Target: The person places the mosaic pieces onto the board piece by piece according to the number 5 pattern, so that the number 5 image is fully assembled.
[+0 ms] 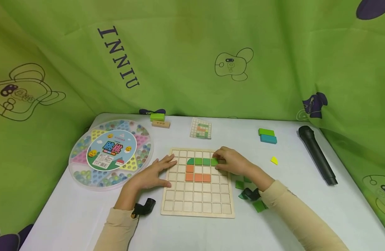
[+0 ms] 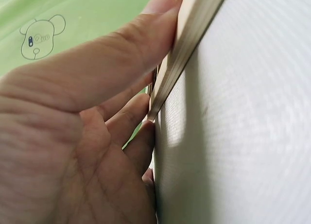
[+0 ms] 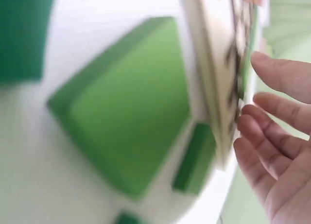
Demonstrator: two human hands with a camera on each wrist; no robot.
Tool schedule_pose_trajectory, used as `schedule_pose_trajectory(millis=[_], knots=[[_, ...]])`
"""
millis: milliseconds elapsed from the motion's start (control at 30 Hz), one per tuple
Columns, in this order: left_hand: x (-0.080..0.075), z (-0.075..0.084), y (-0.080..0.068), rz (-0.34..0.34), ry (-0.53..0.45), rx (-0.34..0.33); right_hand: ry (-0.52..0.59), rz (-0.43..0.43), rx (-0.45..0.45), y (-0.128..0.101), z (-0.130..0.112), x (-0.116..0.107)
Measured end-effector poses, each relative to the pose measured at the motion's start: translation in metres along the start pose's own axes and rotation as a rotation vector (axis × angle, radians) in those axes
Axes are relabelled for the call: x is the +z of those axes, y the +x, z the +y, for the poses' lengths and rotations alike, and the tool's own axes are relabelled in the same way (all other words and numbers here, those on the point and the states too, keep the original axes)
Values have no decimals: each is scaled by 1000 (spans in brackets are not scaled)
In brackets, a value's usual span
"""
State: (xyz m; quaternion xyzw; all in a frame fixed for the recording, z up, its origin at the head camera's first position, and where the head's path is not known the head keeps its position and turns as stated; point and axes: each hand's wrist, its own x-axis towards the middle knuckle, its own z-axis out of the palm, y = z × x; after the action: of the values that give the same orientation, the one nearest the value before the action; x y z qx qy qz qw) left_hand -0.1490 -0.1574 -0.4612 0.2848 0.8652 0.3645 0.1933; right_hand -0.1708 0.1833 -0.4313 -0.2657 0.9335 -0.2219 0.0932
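A wooden grid board (image 1: pixel 197 198) lies on the white table. My left hand (image 1: pixel 149 176) rests at its left edge with fingers spread; the thumb (image 2: pixel 163 3) touches the rim in the left wrist view. On the board, a dark green rounded piece (image 1: pixel 190 161) starts a row of green squares, with several orange squares (image 1: pixel 198 177) below. My right hand (image 1: pixel 233 161) pinches the green square tile (image 1: pixel 214 162) at the row's right end. Loose green pieces (image 1: pixel 239 184) lie by the board's right edge, partly hidden under the right wrist.
A round marble board game (image 1: pixel 81 143) lies at the left. Behind the grid board is a pattern card (image 1: pixel 200 128). Blocks (image 1: pixel 161 124) stand at the back left, with green and blue blocks (image 1: pixel 268 139) at the right. A yellow piece (image 1: pixel 274 160) and a black microphone (image 1: pixel 317 155) lie farther right.
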Motion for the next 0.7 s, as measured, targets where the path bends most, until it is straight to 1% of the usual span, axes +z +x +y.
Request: schedule_pose_trajectory(millis=[100, 200, 267, 333, 400, 467, 533, 600, 700], knots=[[0, 0, 0, -6, -1, -2, 39, 72, 48, -14, 11, -10], [-1, 1, 0, -7, -1, -1, 67, 175, 126, -38, 37, -24], [-1, 1, 0, -7, 1, -1, 82, 233, 211, -57, 58, -35], [0, 1, 0, -6, 3, -4, 82, 270, 304, -76, 78, -44], [0, 1, 0, -5, 4, -8, 77, 280, 400, -93, 96, -50], [-1, 0, 0, -4, 0, -10, 78, 267, 469, -104, 109, -53], [-1, 0, 0, -4, -5, -12, 84, 240, 502, -110, 119, -53], [0, 0, 0, -4, -12, -13, 91, 219, 512, -112, 126, -53], [1, 1, 1, -6, -15, -9, 102, 209, 522, -110, 128, -52]])
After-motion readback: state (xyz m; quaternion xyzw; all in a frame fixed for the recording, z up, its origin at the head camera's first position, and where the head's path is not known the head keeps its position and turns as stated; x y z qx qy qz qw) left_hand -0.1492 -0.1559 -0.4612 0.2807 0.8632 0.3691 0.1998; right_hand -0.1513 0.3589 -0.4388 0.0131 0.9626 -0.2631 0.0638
